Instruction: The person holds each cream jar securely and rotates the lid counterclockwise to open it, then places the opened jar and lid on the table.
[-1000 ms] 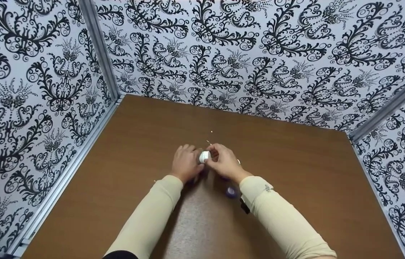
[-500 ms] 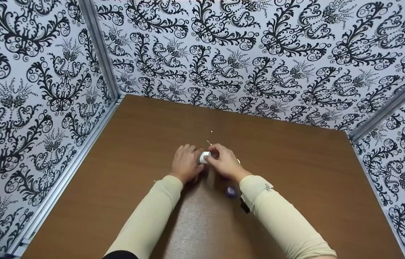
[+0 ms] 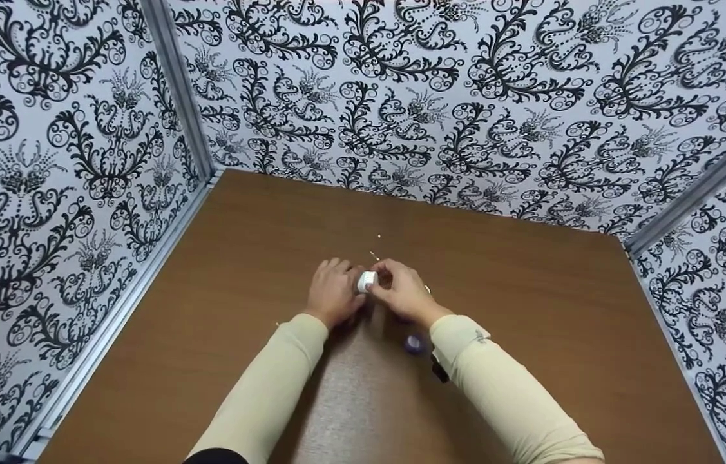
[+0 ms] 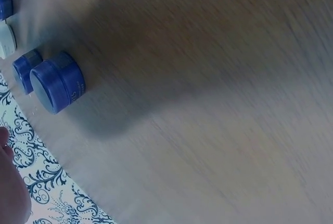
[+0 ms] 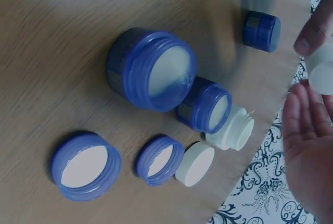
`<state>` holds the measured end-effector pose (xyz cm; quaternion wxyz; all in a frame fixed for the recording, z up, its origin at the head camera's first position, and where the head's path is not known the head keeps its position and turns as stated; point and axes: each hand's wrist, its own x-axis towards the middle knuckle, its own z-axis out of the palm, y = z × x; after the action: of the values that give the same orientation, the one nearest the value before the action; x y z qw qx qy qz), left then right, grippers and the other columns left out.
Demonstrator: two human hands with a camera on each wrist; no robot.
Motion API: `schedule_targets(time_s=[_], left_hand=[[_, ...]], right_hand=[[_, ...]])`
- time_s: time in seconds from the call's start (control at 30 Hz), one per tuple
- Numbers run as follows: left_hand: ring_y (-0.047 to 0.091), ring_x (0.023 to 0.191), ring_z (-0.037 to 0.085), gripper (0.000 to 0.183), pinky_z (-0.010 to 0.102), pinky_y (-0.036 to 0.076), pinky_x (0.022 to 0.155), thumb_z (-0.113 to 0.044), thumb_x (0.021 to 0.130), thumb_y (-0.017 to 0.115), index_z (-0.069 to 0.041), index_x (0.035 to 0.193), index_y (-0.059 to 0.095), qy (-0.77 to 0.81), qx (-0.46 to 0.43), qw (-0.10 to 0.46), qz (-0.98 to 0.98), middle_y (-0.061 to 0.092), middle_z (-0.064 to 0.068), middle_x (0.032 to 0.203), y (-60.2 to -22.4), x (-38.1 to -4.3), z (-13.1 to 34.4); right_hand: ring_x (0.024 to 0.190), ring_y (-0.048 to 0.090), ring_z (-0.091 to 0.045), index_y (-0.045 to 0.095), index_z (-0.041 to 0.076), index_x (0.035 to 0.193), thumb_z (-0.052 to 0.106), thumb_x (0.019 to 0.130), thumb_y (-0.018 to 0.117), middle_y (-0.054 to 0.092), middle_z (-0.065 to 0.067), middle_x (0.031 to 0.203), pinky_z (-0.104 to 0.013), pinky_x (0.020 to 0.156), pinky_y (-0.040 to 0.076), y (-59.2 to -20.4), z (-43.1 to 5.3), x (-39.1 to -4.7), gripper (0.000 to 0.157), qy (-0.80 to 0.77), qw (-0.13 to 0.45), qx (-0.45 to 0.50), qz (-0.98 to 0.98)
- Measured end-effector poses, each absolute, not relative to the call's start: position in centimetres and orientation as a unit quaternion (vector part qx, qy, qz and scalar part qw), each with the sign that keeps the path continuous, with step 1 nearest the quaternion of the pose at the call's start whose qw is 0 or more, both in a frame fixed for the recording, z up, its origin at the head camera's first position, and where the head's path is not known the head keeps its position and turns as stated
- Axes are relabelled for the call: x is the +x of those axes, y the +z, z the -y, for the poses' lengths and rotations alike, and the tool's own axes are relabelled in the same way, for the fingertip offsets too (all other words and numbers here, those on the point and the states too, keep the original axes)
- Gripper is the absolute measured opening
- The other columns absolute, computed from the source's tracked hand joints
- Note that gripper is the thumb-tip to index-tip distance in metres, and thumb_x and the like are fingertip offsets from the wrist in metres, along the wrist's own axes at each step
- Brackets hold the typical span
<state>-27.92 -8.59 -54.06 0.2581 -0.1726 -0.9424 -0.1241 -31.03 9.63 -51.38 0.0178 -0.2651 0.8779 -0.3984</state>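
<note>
In the head view, a small white jar (image 3: 368, 281) is between my two hands above the table's middle. My left hand (image 3: 332, 293) holds its left side with bent fingers. My right hand (image 3: 403, 291) pinches it from the right with thumb and fingers. In the right wrist view, the white jar (image 5: 321, 70) shows its round end. The left hand's thumb (image 5: 306, 41) reaches toward it from above, and the right hand's fingers (image 5: 302, 109) lie just below. Only part of the left hand (image 4: 11, 190) shows in the left wrist view; its grip is hidden there.
Under the right hand stand an uncapped large blue jar (image 5: 130, 73), a smaller blue jar (image 5: 195, 104) and a white jar (image 5: 229, 127). Two blue lids (image 5: 86, 166) and a white lid (image 5: 195, 164) lie beside them. Capped blue jars (image 4: 54, 83) stand left, with wallpapered walls around.
The white jar's visible surface differs slightly between the frames, and the right thumb and fingers have shifted a little on it. Both arms stay in the same place.
</note>
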Motion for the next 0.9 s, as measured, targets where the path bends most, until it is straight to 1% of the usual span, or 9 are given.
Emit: schedule_targets(time_s=[0.1, 0.2, 0.23, 0.3, 0.4, 0.5, 0.73, 0.8, 0.9], left_hand=[[0.060, 0.092, 0.028, 0.046, 0.041, 0.045, 0.084, -0.036, 0.071, 0.082, -0.009, 0.108, 0.074, -0.118, -0.168, 0.258, 0.944, 0.069, 0.006, 0.095, -54.05, -27.98, 8.58], [0.059, 0.091, 0.028, 0.046, 0.041, 0.045, 0.083, -0.036, 0.072, 0.081, -0.010, 0.109, 0.074, -0.113, -0.166, 0.257, 0.945, 0.068, 0.006, 0.095, -54.19, -28.08, 8.59], [0.059, 0.091, 0.028, 0.047, 0.041, 0.045, 0.082, -0.037, 0.072, 0.081, -0.010, 0.109, 0.074, -0.111, -0.165, 0.257, 0.946, 0.068, 0.006, 0.095, -54.24, -28.09, 8.59], [0.059, 0.090, 0.028, 0.047, 0.042, 0.045, 0.082, -0.037, 0.071, 0.081, -0.010, 0.109, 0.074, -0.112, -0.166, 0.258, 0.945, 0.068, 0.006, 0.095, -54.34, -28.13, 8.62], [0.059, 0.090, 0.028, 0.047, 0.042, 0.045, 0.081, -0.037, 0.071, 0.081, -0.010, 0.109, 0.074, -0.110, -0.167, 0.259, 0.945, 0.068, 0.006, 0.095, -54.38, -28.11, 8.65], [0.059, 0.091, 0.028, 0.047, 0.042, 0.045, 0.082, -0.037, 0.071, 0.081, -0.010, 0.109, 0.074, -0.106, -0.170, 0.258, 0.945, 0.068, 0.006, 0.095, -54.27, -28.00, 8.67], [0.059, 0.094, 0.028, 0.047, 0.043, 0.045, 0.086, -0.033, 0.071, 0.079, -0.009, 0.111, 0.073, -0.105, -0.185, 0.262, 0.941, 0.068, 0.007, 0.099, -54.00, -27.78, 8.55], [0.059, 0.094, 0.028, 0.047, 0.043, 0.045, 0.086, -0.033, 0.071, 0.079, -0.009, 0.111, 0.073, -0.106, -0.184, 0.263, 0.941, 0.068, 0.007, 0.099, -53.94, -27.75, 8.53], [0.059, 0.095, 0.028, 0.046, 0.043, 0.044, 0.086, -0.033, 0.071, 0.079, -0.010, 0.110, 0.073, -0.106, -0.180, 0.261, 0.942, 0.068, 0.007, 0.099, -53.94, -27.74, 8.58]], right_hand=[[0.095, 0.067, -0.033, 0.062, 0.001, 0.112, 0.009, 0.083, 0.076, 0.064, -0.011, 0.106, -0.043, 0.084, 0.053, -51.42, -9.65, -31.05, 0.032, -0.411, 0.012, -0.287, -0.865], [0.095, 0.067, -0.032, 0.062, 0.002, 0.112, 0.006, 0.082, 0.076, 0.062, -0.011, 0.106, -0.038, 0.082, 0.054, -51.39, -9.65, -31.00, 0.033, -0.410, 0.010, -0.296, -0.863], [0.095, 0.067, -0.031, 0.062, 0.002, 0.112, 0.006, 0.082, 0.076, 0.062, -0.011, 0.106, -0.038, 0.082, 0.054, -51.37, -9.64, -30.95, 0.033, -0.411, 0.011, -0.297, -0.862], [0.094, 0.067, -0.032, 0.061, 0.001, 0.112, 0.006, 0.082, 0.076, 0.062, -0.011, 0.106, -0.040, 0.082, 0.055, -51.39, -9.65, -30.97, 0.033, -0.412, 0.012, -0.298, -0.861], [0.095, 0.066, -0.036, 0.061, -0.001, 0.112, 0.005, 0.082, 0.076, 0.062, -0.014, 0.106, -0.048, 0.083, 0.054, -51.39, -9.65, -30.95, 0.035, -0.419, 0.019, -0.296, -0.858], [0.095, 0.066, -0.037, 0.060, -0.001, 0.114, 0.008, 0.084, 0.074, 0.062, -0.015, 0.106, -0.051, 0.084, 0.053, -51.38, -9.60, -30.90, 0.034, -0.421, 0.024, -0.289, -0.860], [0.092, 0.066, -0.028, 0.065, 0.005, 0.113, 0.026, 0.090, 0.070, 0.069, -0.006, 0.101, -0.040, 0.081, 0.051, -51.42, -9.62, -30.64, 0.031, -0.361, 0.005, -0.256, -0.896], [0.092, 0.066, -0.028, 0.066, 0.006, 0.112, 0.027, 0.090, 0.070, 0.069, -0.006, 0.100, -0.040, 0.081, 0.050, -51.50, -9.61, -30.67, 0.031, -0.354, 0.001, -0.257, -0.899], [0.090, 0.067, -0.028, 0.065, 0.005, 0.113, 0.025, 0.089, 0.071, 0.069, -0.008, 0.099, -0.040, 0.080, 0.051, -51.57, -9.58, -30.73, 0.031, -0.369, 0.005, -0.262, -0.892]])
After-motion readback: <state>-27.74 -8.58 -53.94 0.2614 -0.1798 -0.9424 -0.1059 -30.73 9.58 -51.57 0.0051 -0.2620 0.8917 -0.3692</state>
